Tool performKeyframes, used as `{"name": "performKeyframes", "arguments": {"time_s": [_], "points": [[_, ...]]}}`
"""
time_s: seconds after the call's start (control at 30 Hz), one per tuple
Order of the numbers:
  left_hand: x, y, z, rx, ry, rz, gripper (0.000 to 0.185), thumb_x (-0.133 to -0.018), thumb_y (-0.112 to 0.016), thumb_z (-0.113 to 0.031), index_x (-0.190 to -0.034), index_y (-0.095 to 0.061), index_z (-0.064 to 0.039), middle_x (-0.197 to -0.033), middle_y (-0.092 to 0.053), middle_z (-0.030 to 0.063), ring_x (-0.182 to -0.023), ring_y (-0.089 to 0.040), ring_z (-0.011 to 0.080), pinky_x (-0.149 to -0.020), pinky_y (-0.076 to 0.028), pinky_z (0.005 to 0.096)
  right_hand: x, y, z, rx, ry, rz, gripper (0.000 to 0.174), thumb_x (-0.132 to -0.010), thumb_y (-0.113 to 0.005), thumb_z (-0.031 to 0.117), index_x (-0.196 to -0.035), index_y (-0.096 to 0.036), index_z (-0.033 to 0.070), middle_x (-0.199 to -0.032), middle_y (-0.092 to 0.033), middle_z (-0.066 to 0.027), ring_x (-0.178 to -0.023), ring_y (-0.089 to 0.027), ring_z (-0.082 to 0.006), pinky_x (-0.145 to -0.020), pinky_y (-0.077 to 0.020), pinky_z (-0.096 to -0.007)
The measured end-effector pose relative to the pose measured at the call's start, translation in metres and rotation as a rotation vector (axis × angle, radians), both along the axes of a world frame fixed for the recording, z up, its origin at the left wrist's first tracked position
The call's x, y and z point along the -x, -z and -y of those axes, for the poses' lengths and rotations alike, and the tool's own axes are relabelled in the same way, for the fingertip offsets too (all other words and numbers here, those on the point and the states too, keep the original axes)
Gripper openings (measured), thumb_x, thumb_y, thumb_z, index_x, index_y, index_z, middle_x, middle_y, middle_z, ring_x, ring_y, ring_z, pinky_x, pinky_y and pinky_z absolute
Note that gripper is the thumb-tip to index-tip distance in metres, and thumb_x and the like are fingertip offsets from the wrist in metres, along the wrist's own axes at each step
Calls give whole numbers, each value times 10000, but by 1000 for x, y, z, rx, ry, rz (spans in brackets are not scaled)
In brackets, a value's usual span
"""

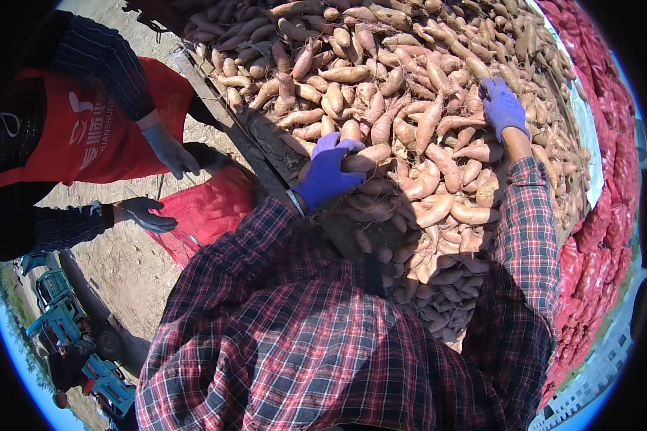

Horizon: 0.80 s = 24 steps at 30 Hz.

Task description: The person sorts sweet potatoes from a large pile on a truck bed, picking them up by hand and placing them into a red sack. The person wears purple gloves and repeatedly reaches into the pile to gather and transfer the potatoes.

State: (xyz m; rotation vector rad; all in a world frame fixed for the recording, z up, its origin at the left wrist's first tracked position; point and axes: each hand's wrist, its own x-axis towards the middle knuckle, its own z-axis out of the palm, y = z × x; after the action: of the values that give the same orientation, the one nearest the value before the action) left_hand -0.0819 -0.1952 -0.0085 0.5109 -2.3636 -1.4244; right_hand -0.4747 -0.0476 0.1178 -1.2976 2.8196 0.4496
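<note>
A broad heap of sweet potatoes (428, 126) with thin roots fills the bed before me. My left hand (328, 172), in a purple glove, is at the heap's left side. Its thumb and fingers close around the end of a sweet potato (371, 157). Farther out on the right, my right hand (502, 106), in a lighter-looking purple glove, reaches onto the heap. Its fingertips touch sweet potatoes near a long one (477, 68); whether they grip any is hidden under the hand.
A co-worker in a red apron (105, 121) stands at left, gloved hands near a red mesh bag (210, 207). The bed's metal edge (248, 137) runs between us. Stacked, filled red mesh bags (606, 178) line the right side. A blue-green vehicle (59, 318) stands behind at lower left.
</note>
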Motion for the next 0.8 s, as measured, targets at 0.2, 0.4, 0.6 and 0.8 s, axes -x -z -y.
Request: {"name": "performKeyframes", "arguments": {"time_s": [0.2,0.4,0.6,0.8], "points": [[-20,-30,25,-1778,343,-442,726,-898,-708,-298,-1508,-405,-45,-1439,-523,179,-1292,-551,359,-1143,-412,486,-85,-34,-68,588,-176,-52,461,-962,-639,235,-1405,-566,134,-1394,-577,-136,-1171,-624,-331,-1024,-496,-415],[-1,-38,-6,-2093,677,-433,799,-906,-682,-303,-1567,-326,-29,-1554,-430,215,-1388,-467,406,-1190,-337,560,-265,15,-50,1292,462,1548,556,-980,-673,181,-1462,-457,8,-1160,-641,-77,-976,-639,-117,-864,-536,-246],[1,-28,-34,-2013,631,-179,632,-1008,-568,-331,-1547,-378,-63,-1526,-481,176,-1376,-498,354,-1159,-383,540,-308,29,-63,1551,734,1598,657,-913,-743,192,-1487,-457,46,-1047,-608,-22,-701,-529,-74,-547,-534,-233],[-8,-44,-81,-1278,646,14,596,-985,-620,-251,-1498,-390,-54,-1364,-488,85,-1233,-510,187,-1030,-472,391,-333,58,-120,1690,559,1456,849,-931,-731,228,-1616,-254,78,-1561,-319,-104,-1391,-369,-176,-1079,-428,-325]]}}
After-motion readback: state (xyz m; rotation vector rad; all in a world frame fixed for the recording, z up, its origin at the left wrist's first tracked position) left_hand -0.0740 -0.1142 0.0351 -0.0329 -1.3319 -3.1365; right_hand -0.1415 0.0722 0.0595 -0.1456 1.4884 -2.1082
